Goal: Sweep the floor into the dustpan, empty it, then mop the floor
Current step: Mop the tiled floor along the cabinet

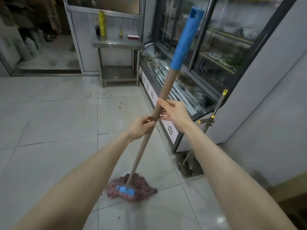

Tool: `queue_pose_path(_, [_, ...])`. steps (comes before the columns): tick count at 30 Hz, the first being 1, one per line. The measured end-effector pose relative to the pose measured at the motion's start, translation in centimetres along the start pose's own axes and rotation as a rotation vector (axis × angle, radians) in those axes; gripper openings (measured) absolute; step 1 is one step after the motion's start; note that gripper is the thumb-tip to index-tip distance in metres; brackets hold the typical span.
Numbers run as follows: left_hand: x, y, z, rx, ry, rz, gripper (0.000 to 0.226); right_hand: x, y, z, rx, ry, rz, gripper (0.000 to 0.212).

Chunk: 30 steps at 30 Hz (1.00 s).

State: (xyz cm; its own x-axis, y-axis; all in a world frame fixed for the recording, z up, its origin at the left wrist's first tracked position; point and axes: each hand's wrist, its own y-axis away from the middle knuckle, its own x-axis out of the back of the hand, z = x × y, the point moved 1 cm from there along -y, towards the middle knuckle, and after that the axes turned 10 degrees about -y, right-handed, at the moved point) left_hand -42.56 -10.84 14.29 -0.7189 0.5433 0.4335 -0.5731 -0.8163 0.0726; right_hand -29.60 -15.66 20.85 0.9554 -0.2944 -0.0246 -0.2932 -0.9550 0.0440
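A mop with a brown wooden handle (166,83) and a blue sleeve at its top leans up to the right. Its reddish string head (141,185), with a blue clamp, rests on the pale tiled floor (49,123). My left hand (141,127) is closed around the handle at mid-height. My right hand (174,112) sits just above it, thumb over the handle and fingers spread loosely behind. A dustpan (187,165) with a long grey handle and yellow fittings leans in the corner on the right.
A glass-fronted display fridge (182,90) runs along the right side. A steel table (116,45) with bottles stands at the back. Small bits of debris (106,95) lie on the tiles in front of it. A grey wall (265,97) closes the right.
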Motion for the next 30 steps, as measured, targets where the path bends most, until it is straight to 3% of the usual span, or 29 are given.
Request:
queue_pose_path(4, [-0.8,0.2,-3.8,0.107,-0.134,-0.030,0.009,-0.6,0.5,2.3,-0.100,0.055,-0.043,0.034])
queue_pose_path(8, [-2.3,1.4,-8.0,0.223,-0.347,-0.128,0.024,-0.2,0.8,1.5,0.001,0.109,-0.080,0.022])
queue_pose_path(11, [-3.2,2.3,-8.1,0.258,-0.289,-0.082,0.028,0.4,1.2,1.0,0.043,0.072,-0.075,0.018])
queue_pose_path(19, [-4.0,4.5,-1.4,0.093,0.027,0.033,0.006,2.2,4.6,-0.7,0.113,-0.003,-0.073,0.018])
queue_pose_path(24, [-5.9,8.1,0.5,0.102,-0.030,0.068,0.010,3.7,8.9,-2.9,0.182,-0.044,-0.103,0.004])
queue_pose_path(30, [-9.8,14.0,2.3,0.225,0.011,0.130,0.027,6.6,15.7,-4.7,0.229,0.022,-0.182,0.011])
